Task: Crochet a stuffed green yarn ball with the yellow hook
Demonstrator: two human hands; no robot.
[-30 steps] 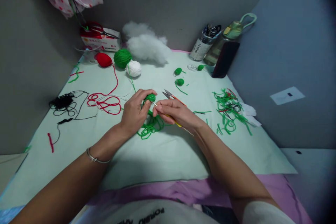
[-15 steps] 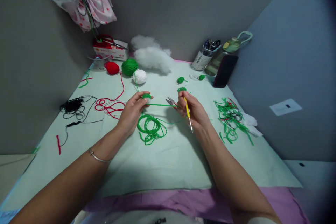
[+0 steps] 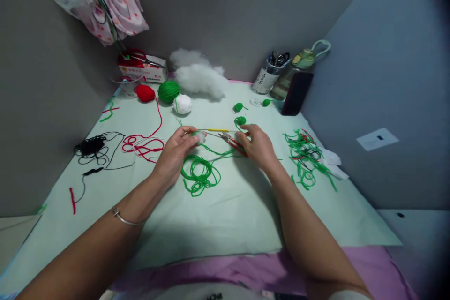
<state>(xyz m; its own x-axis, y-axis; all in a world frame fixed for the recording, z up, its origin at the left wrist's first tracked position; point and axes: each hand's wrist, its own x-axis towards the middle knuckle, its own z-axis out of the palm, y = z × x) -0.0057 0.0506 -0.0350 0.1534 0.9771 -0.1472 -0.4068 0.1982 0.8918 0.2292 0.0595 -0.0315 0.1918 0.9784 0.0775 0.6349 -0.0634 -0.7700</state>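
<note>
My left hand is closed, pinching a small green crocheted piece with white stuffing between thumb and fingers. A crochet hook with a yellow handle lies level between my hands, one end near my left fingertips; whether it touches them I cannot tell. My right hand is over the red-handled scissors, thumb and forefinger apart; the lower fingers are partly hidden. Green yarn strands run between the hands, above a loose green yarn coil. Just beyond my right fingertips sits a small green crocheted ball.
Green, white and red yarn balls stand at the back, near fluffy stuffing. Black yarn lies left, green scraps right. A phone leans by a bottle and a pen cup.
My right hand has let go of the crochet hook, which now lies between the hands. The green strand is slack instead of taut. The whole view has shifted slightly.
</note>
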